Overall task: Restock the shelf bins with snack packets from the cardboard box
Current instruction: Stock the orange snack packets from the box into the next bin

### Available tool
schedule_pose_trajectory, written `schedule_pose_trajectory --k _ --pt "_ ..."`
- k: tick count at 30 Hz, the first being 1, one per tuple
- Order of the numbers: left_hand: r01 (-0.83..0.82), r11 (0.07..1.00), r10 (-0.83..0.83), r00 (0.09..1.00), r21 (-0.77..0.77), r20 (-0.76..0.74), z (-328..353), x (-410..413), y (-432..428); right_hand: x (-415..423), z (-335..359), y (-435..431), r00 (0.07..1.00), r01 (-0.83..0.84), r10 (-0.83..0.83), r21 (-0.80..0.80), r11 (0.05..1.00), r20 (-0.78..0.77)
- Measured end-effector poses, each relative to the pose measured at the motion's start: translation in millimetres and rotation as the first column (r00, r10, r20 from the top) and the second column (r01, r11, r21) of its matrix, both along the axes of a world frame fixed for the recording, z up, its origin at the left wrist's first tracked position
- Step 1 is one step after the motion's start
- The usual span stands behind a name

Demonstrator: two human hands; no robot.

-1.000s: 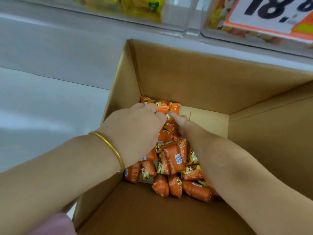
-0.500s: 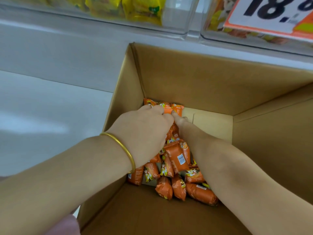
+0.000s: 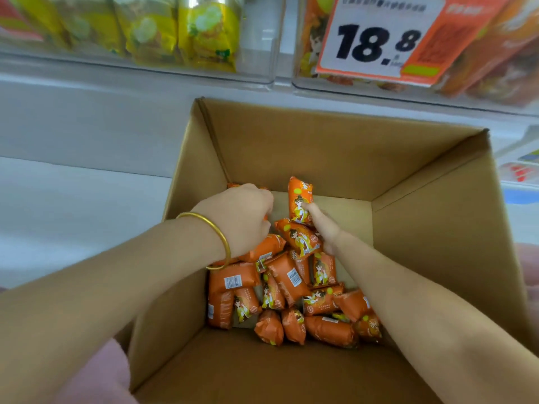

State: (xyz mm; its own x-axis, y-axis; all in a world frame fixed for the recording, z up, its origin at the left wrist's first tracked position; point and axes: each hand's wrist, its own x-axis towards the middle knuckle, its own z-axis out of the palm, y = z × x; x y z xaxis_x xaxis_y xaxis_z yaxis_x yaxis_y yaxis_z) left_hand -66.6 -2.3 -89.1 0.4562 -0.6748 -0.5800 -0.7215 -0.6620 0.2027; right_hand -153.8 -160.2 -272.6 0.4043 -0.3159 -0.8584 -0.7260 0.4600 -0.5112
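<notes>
- While both hands reach down into the cardboard box (image 3: pixel 423 228), the right hand (image 3: pixel 323 231) is the nearer to a lift. It pinches one upright packet (image 3: pixel 300 196), which stands just beyond its fingertips with its long axis vertical and its printed face toward the camera.
- The left hand (image 3: pixel 239 217), with a gold bangle (image 3: pixel 215 231) at the wrist, sits knuckles up with its fingers curled down out of sight. Scraps of orange show past the knuckles, but I cannot tell whether it grips anything.
- The loose packets (image 3: pixel 288 281) lie heaped beneath and behind both hands, back toward the wrists, with their long axes pointing every way.
- Each is a small, puffed pillow of glossy orange film with crimped ends, so it is probably slippery and easily squashed. The box is matte brown corrugated board with deep, stiff walls.
- The shelf bins (image 3: pixel 256 53) of clear hard plastic sit above and beyond the hands, past the far box wall. One holds yellow packets (image 3: pixel 207 33), and a price sign (image 3: pixel 376 39) hangs before the other. The coming lift likely goes up and forward.
</notes>
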Motion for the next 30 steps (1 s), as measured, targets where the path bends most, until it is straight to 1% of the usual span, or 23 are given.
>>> schedule_pose_trajectory --k 2,3,4,5,6,7,8,9,10,11,12,14,17,18,21,24,26,27,28,30 --pt "-0.122 0.992 0.116 0.987 -0.045 -0.112 2 -5 -9 -17 26 -3 0.999 0.006 -0.009 0.060 0.998 0.052" --pt "-0.217 0.975 0.203 0.960 -0.051 -0.195 1 -9 -14 -25 40 -3 0.997 0.013 -0.020 0.092 0.996 0.074" --pt "-0.341 0.940 0.315 0.899 -0.034 -0.303 -1 -13 -18 -33 54 -2 0.995 0.019 -0.031 0.118 0.993 0.097" --pt "-0.483 0.876 0.441 0.797 0.003 -0.412 -3 -18 -23 -40 68 0 0.992 0.022 -0.038 0.134 0.991 0.120" --pt "-0.607 0.793 0.544 0.668 0.052 -0.508 -4 -23 -26 -46 82 2 0.988 0.027 -0.049 0.149 0.988 0.144" --pt "-0.704 0.702 0.613 0.523 0.106 -0.592 -4 -30 -30 -51 93 4 0.983 0.033 -0.061 0.163 0.986 0.174" --pt "-0.768 0.621 0.654 0.401 0.153 -0.642 -5 -37 -35 -56 103 7 0.975 0.034 -0.072 0.181 0.983 0.209" --pt "-0.809 0.554 0.676 0.299 0.197 -0.674 -7 -41 -39 -60 112 9 0.966 0.030 -0.079 0.198 0.980 0.246" --pt "-0.832 0.506 0.684 0.227 0.227 -0.693 -7 -46 -42 -64 119 11 0.956 0.025 -0.085 0.211 0.977 0.281" --pt "-0.847 0.472 0.683 0.177 0.244 -0.708 -7 -49 -45 -67 126 11 0.947 0.016 -0.084 0.215 0.977 0.310" --pt "-0.856 0.460 0.679 0.168 0.236 -0.715 -6 -53 -47 -70 132 12 0.941 0.006 -0.077 0.209 0.978 0.331" --pt "-0.861 0.485 0.653 0.238 0.155 -0.719 -4 -59 -49 -76 143 11 0.930 -0.014 -0.050 0.170 0.985 0.365" --pt "-0.828 0.559 0.570 0.339 0.051 -0.748 3 -63 -49 -83 154 5 0.897 -0.010 -0.035 0.100 0.995 0.441" --pt "-0.817 0.577 0.550 0.387 0.002 -0.740 4 -62 -48 -86 158 2 0.883 -0.007 -0.036 0.091 0.996 0.468" --pt "-0.707 0.669 0.467 0.641 -0.231 -0.609 11 -53 -43 -93 170 -6 0.846 -0.058 0.044 0.010 0.998 0.532" --pt "-0.558 0.728 0.343 0.799 -0.397 -0.494 24 -46 -39 -98 185 -12 0.826 -0.166 0.188 -0.088 0.982 0.531" --pt "-0.457 0.755 0.266 0.869 -0.471 -0.416 33 -47 -39 -99 197 -12 0.789 -0.264 0.279 -0.109 0.958 0.547" --pt "-0.422 0.755 0.238 0.889 -0.501 -0.390 38 -49 -40 -99 204 -10 0.771 -0.290 0.302 -0.113 0.950 0.561" --pt "-0.400 0.749 0.219 0.902 -0.528 -0.373 43 -50 -41 -99 211 -9 0.759 -0.288 0.291 -0.101 0.952 0.583" --pt "-0.372 0.716 0.189 0.918 -0.591 -0.349 55 -53 -44 -101 223 -10 0.749 -0.216 0.184 -0.028 0.976 0.636"
